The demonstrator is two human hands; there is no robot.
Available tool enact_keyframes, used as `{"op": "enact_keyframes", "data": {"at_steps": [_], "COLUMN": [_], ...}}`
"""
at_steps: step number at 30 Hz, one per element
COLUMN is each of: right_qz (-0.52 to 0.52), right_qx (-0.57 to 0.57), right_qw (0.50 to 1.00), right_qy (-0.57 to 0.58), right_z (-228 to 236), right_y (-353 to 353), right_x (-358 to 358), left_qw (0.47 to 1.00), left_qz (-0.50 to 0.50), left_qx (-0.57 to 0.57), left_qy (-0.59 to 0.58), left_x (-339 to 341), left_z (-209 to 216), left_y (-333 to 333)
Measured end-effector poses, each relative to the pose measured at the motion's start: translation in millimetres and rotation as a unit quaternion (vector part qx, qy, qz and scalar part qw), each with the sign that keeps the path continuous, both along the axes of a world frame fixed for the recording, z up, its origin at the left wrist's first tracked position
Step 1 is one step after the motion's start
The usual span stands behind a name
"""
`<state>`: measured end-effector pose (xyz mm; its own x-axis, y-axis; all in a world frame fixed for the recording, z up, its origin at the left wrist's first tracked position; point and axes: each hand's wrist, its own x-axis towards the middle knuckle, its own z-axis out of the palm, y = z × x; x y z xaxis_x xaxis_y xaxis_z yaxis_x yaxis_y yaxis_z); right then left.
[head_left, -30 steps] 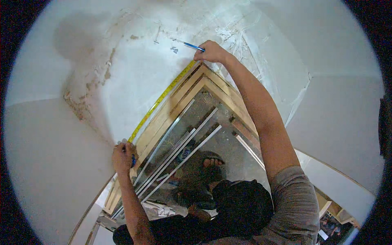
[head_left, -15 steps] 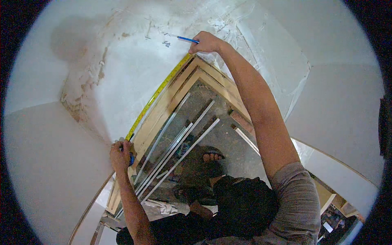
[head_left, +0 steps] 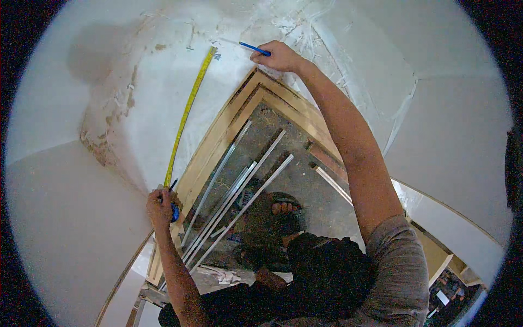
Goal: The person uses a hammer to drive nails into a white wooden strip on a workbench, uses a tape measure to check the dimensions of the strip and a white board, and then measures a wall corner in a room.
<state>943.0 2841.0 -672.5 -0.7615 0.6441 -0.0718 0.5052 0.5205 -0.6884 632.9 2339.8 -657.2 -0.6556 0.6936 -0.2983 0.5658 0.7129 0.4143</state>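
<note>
My left hand (head_left: 158, 207) is closed round a tape measure with a dark blue case (head_left: 175, 212). Its yellow blade (head_left: 189, 106) runs out from that hand across a white smeared surface (head_left: 152, 117), the free end beside some small blue pencil-like marks (head_left: 217, 56). In my right hand (head_left: 279, 56) a blue pencil or pen (head_left: 251, 48) is gripped, pointing left. That hand is apart from the tape, just above the corner of a pale wooden frame (head_left: 215, 136). The left hand rests near the frame's lower left side.
Several long thin white strips (head_left: 265, 157) lie slanted inside the frame opening, above a dusty grey floor (head_left: 316, 201). A reddish block (head_left: 328, 159) sits by the frame's right side. My foot (head_left: 286, 207) shows below. Grey walls (head_left: 60, 218) rise on both sides.
The tape's free end has left my right fingers at the frame corner and swung left onto the white surface. My right hand keeps the pencil or pen; the left hand has barely moved.
</note>
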Motion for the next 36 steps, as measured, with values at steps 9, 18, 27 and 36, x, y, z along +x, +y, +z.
{"op": "enact_keyframes", "data": {"at_steps": [9, 18, 27, 36], "right_qz": [0.017, -0.012, -0.007, -0.042], "right_qx": [0.037, 0.043, 0.005, 0.019], "right_qw": [0.999, 0.999, 1.0, 0.999], "right_qy": [0.003, -0.008, -0.016, -0.022], "right_z": [5, 0, 3, 7], "right_y": [-5, -3, -7, -11], "right_x": [4, -1, 1, -3], "left_qw": [0.999, 0.999, 0.999, 0.985], "left_qz": [0.013, 0.002, 0.016, -0.029], "left_qx": [0.01, 0.014, 0.036, 0.133], "left_qy": [-0.035, -0.031, -0.033, -0.106], "left_x": [-6, -3, -5, 17], "left_z": [-14, -13, -17, 5], "left_y": [-6, -4, -12, 5]}}
